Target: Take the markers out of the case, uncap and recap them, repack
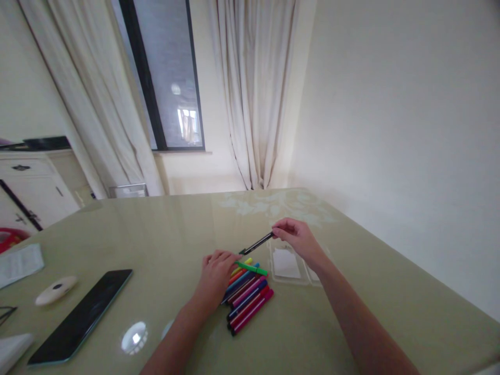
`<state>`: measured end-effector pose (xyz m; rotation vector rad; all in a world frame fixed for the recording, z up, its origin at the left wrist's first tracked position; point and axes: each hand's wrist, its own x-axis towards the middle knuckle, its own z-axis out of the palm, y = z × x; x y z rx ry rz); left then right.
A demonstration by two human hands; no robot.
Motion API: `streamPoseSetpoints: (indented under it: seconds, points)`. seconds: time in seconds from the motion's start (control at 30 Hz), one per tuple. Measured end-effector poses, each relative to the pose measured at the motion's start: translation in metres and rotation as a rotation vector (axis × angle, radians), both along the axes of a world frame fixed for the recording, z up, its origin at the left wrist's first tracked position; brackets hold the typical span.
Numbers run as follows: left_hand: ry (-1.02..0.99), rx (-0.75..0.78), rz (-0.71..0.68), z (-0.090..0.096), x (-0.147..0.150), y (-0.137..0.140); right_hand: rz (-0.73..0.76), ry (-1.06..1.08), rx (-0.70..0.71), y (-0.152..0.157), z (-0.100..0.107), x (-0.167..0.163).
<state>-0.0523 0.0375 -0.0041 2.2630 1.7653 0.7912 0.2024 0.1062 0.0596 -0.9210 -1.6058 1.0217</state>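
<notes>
My right hand (294,235) pinches one end of a thin black marker (258,243) between thumb and fingertips, above the table. The marker slants down to the left, its far end close to the fingertips of my left hand (217,271). The fingers of my left hand are bent around the end of a bright green marker (254,269), which lies across the others. Under and beside it, several coloured markers lie side by side: a yellow one (249,261), a dark blue one (247,300) and a pink one (252,312) among them. My left hand hides some of their ends.
An open clear plastic case (299,281) with a white card (286,263) inside lies under my right wrist. To the left on the green table (179,224) are a black tablet-like slab (84,315), a white oval object (57,290) and paper (21,264). A wall (410,156) borders the right side.
</notes>
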Motion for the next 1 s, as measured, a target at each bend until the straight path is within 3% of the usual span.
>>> streamPoseSetpoints:
  seconds: [0.17, 0.33, 0.5, 0.6, 0.8, 1.0]
  points:
    - [0.001, -0.003, 0.024, 0.006, -0.011, 0.0, 0.086, -0.047, -0.08, -0.01, -0.009, 0.012]
    - [-0.128, -0.04, 0.054, 0.005, -0.035, 0.004, 0.11, -0.108, -0.074, -0.011, -0.03, -0.008]
    - [-0.227, -0.078, -0.006, 0.003, -0.04, 0.005, 0.128, -0.153, -0.054, -0.018, -0.048, -0.034]
    - [-0.222, -0.062, -0.025, 0.001, -0.035, 0.005, 0.131, -0.214, -0.019, -0.025, -0.053, -0.046]
    - [-0.104, 0.029, -0.018, 0.0, -0.011, -0.005, 0.06, -0.435, 0.243, -0.032, -0.053, -0.06]
    - [0.138, 0.09, 0.067, -0.022, 0.033, -0.031, -0.073, -0.446, 0.34, -0.024, -0.053, -0.049]
